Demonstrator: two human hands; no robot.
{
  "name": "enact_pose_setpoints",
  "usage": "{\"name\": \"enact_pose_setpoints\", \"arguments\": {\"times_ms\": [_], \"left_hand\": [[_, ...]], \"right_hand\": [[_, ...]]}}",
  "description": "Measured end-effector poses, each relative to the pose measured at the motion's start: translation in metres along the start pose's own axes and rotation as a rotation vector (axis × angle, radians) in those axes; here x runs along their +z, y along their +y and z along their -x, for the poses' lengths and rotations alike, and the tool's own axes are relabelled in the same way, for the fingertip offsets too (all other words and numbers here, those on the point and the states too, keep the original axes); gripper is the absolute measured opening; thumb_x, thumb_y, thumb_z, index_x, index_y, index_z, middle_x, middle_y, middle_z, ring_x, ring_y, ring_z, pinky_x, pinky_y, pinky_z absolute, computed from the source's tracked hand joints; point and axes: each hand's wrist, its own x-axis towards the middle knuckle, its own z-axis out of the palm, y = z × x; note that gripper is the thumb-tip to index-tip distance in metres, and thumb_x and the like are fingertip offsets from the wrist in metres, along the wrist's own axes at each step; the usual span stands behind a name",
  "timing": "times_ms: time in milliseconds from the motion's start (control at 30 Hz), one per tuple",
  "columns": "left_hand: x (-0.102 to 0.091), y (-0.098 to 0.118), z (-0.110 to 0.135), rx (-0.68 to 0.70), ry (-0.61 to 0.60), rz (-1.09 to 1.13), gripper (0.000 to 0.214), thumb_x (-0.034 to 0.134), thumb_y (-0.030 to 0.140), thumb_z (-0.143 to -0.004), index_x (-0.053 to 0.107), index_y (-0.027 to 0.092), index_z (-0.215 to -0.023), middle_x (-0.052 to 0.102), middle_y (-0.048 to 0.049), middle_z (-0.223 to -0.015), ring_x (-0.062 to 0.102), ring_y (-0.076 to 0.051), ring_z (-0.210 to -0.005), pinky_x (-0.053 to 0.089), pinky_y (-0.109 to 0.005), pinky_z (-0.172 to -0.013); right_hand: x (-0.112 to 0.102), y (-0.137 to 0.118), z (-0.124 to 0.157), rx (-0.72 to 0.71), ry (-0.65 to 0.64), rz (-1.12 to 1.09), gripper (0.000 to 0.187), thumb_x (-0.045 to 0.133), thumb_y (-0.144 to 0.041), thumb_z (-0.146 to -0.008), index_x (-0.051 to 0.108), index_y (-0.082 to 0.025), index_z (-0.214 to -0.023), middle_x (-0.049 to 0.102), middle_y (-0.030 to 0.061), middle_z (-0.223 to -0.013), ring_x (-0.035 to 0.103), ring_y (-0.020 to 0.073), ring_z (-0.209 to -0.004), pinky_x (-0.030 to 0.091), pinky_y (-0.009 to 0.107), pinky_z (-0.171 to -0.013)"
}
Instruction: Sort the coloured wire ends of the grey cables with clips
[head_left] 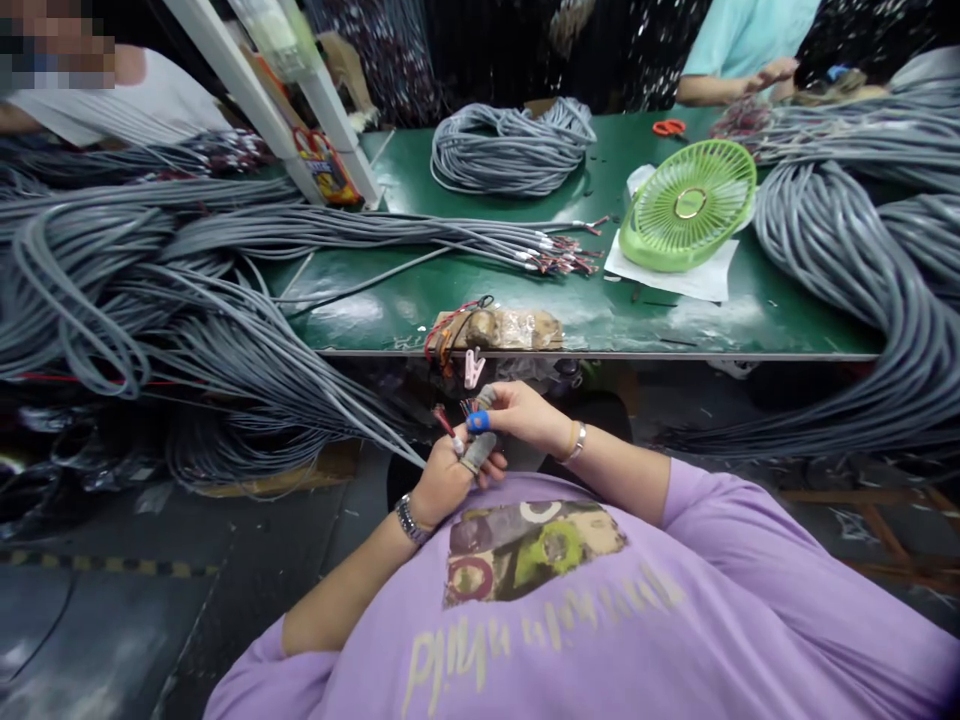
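Note:
My left hand (pixel 444 482), with a grey covering on its thumb, is closed around the end of a grey cable. Thin dark and red inner wires (pixel 448 428) stick up from a white band at that end. My right hand (pixel 525 418), with a blue wrap on one finger, pinches a small bunch of fine coloured wires (pixel 469 407) close to the left hand. Both hands are held in front of my body, just below the table edge. Exactly where the fingertips meet the wires is partly hidden.
On the green table (pixel 375 310) lie a row of stripped grey cables (pixel 420 232), a cable coil (pixel 510 150) and a green fan (pixel 686 205). A taped block (pixel 510 328) and a pink clip (pixel 474 368) sit at the front edge. Cable bundles (pixel 847 230) hang right. Two people work opposite.

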Motion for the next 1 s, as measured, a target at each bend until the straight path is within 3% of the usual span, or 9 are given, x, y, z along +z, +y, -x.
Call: {"name": "enact_pose_setpoints", "arguments": {"times_ms": [133, 433, 700, 900, 1000], "left_hand": [[0.002, -0.006, 0.000, 0.039, 0.111, 0.106, 0.038, 0.056, 0.053, -0.085, 0.057, 0.015, -0.087, 0.068, -0.0028, -0.066, 0.054, -0.007, -0.038, 0.029, -0.015, -0.033], [-0.001, -0.016, -0.004, 0.000, 0.221, 0.166, 0.040, 0.055, 0.056, -0.083, 0.054, 0.017, -0.077, 0.065, -0.0009, -0.062, 0.059, -0.010, -0.041, 0.039, -0.017, -0.034], [-0.004, -0.010, -0.004, -0.055, 0.094, 0.019, 0.038, 0.063, 0.052, -0.079, 0.054, 0.016, -0.083, 0.068, -0.0026, -0.064, 0.066, -0.016, -0.050, 0.049, -0.022, -0.040], [-0.003, -0.005, -0.005, -0.025, 0.124, -0.045, 0.037, 0.065, 0.048, -0.078, 0.057, 0.014, -0.068, 0.064, -0.0031, -0.052, 0.059, -0.011, -0.040, 0.036, -0.016, -0.034], [-0.002, -0.010, -0.007, 0.008, 0.196, 0.039, 0.037, 0.063, 0.048, -0.080, 0.057, 0.014, -0.067, 0.065, -0.0029, -0.053, 0.057, -0.009, -0.038, 0.032, -0.016, -0.033]], "right_hand": [[0.006, 0.002, -0.006, 0.016, 0.014, -0.007, 0.035, 0.082, -0.038, -0.056, 0.060, -0.013, -0.067, 0.054, -0.0045, -0.056, 0.042, 0.0056, -0.049, 0.032, 0.019, -0.046], [0.002, 0.020, -0.008, 0.005, 0.092, -0.016, 0.029, 0.077, -0.038, -0.062, 0.060, -0.015, -0.070, 0.055, -0.0037, -0.061, 0.041, 0.0062, -0.052, 0.031, 0.019, -0.046], [-0.002, 0.015, -0.007, -0.012, -0.017, -0.002, 0.018, 0.074, -0.025, -0.063, 0.062, -0.015, -0.072, 0.062, -0.0017, -0.068, 0.053, 0.0102, -0.062, 0.043, 0.024, -0.063], [-0.004, 0.019, -0.006, -0.006, 0.027, -0.001, 0.025, 0.078, -0.032, -0.062, 0.061, -0.015, -0.070, 0.061, -0.0021, -0.063, 0.050, 0.0085, -0.056, 0.040, 0.023, -0.057], [-0.004, 0.022, -0.005, -0.014, 0.097, -0.006, 0.030, 0.080, -0.037, -0.061, 0.061, -0.015, -0.067, 0.056, -0.0033, -0.059, 0.043, 0.0068, -0.051, 0.035, 0.021, -0.050]]}}
